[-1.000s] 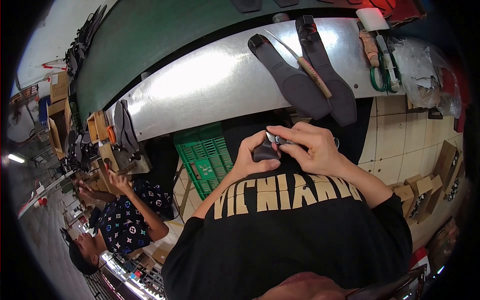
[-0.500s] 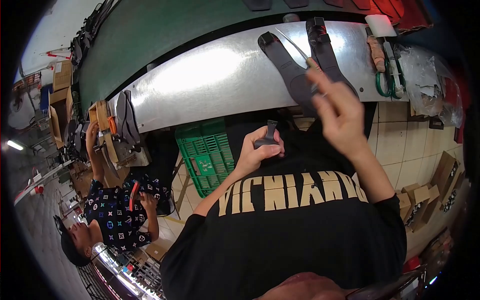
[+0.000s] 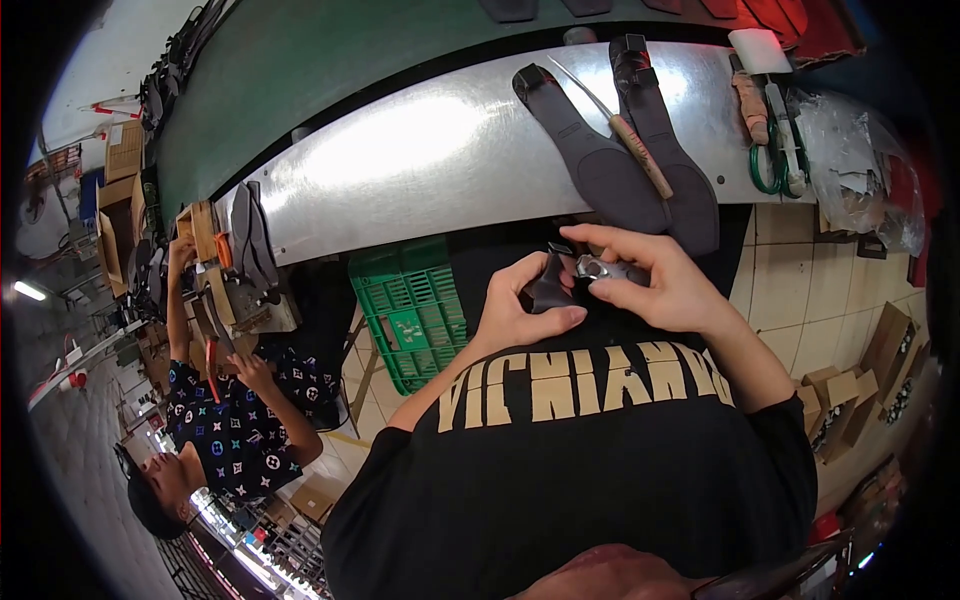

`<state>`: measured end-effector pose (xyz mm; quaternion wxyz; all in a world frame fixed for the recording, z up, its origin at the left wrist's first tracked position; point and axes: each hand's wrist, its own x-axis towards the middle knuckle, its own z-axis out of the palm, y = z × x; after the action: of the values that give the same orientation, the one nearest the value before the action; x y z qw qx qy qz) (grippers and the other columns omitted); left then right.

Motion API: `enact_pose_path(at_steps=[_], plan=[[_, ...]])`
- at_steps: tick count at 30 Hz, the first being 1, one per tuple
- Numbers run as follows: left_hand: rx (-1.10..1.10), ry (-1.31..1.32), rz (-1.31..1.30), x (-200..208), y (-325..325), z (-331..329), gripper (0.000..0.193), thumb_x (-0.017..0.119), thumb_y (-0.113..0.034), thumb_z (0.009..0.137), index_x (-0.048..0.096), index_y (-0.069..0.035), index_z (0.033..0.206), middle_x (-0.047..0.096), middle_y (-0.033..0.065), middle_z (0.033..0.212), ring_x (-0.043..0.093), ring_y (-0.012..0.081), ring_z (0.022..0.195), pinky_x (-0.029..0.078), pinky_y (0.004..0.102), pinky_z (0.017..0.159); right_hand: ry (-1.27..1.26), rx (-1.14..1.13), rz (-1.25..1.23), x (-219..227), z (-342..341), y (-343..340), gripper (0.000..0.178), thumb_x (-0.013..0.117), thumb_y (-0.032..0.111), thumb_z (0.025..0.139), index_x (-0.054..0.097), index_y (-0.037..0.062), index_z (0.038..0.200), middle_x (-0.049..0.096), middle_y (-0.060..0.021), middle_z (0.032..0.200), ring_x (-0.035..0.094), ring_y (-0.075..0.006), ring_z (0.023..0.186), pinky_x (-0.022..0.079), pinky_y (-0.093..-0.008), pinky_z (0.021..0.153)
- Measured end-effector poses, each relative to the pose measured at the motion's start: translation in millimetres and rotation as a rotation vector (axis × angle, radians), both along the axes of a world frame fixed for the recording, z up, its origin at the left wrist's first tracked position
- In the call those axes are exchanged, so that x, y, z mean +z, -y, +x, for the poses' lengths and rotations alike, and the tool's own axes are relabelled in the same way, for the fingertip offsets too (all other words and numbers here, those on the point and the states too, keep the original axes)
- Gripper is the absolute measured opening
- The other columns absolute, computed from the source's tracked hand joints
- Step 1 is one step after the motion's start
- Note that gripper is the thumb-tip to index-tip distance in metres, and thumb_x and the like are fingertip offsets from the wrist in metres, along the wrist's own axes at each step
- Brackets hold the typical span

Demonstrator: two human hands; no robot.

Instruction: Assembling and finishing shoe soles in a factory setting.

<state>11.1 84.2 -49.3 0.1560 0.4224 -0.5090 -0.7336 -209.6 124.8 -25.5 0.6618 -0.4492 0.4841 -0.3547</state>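
Close to my chest, my left hand (image 3: 520, 305) pinches a dark grey strap piece (image 3: 549, 290) with a small square black end. My right hand (image 3: 655, 280) has come alongside, its fingers curled round a small dark-bodied tool with a shiny metal head (image 3: 598, 268); its exact kind is unclear. The metal head is close to the strap piece; I cannot tell whether they touch. Beyond my hands, two dark grey shoe soles (image 3: 600, 150) with black straps at their far ends lie on the metal bench. An awl (image 3: 640, 155) with a wooden handle rests across them.
The shiny metal bench (image 3: 400, 170) runs ahead of me, with green-handled scissors (image 3: 780, 160) and a clear plastic bag (image 3: 865, 170) at its right. A green crate (image 3: 410, 320) stands below. At left, another person (image 3: 230, 410) works with a red-handled tool.
My right hand has come down from over the awl and soles to beside my left hand, uncovering the awl's handle. My left hand has turned the strap piece slightly.
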Motion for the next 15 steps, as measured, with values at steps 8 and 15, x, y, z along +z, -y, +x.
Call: enact_pose_path(at_steps=[8,15], plan=[[-0.071,0.016,-0.158,-12,2,1,0.036,0.083,-0.022,0.066,0.060,-0.004,0.087,0.059,0.0011,0.076,0.052,0.0072,0.070,0.040,0.0226,0.063,0.105,-0.008,0.079,-13,7,-5,0.056,0.063,-0.002,0.085,0.055,0.0071,0.139,0.065,0.0002,0.096,0.054,-0.0042,0.085,0.045,-0.0218,0.080],[-0.084,0.036,-0.076,-6,2,0,0.036,0.083,-0.021,0.065,0.061,-0.003,0.087,0.059,0.0004,0.076,0.052,0.0067,0.071,0.040,0.0220,0.064,0.191,0.020,0.188,-17,1,-5,0.054,0.063,0.001,0.088,0.054,0.0093,0.140,0.066,0.0004,0.099,0.051,-0.0022,0.078,0.043,-0.0184,0.071]])
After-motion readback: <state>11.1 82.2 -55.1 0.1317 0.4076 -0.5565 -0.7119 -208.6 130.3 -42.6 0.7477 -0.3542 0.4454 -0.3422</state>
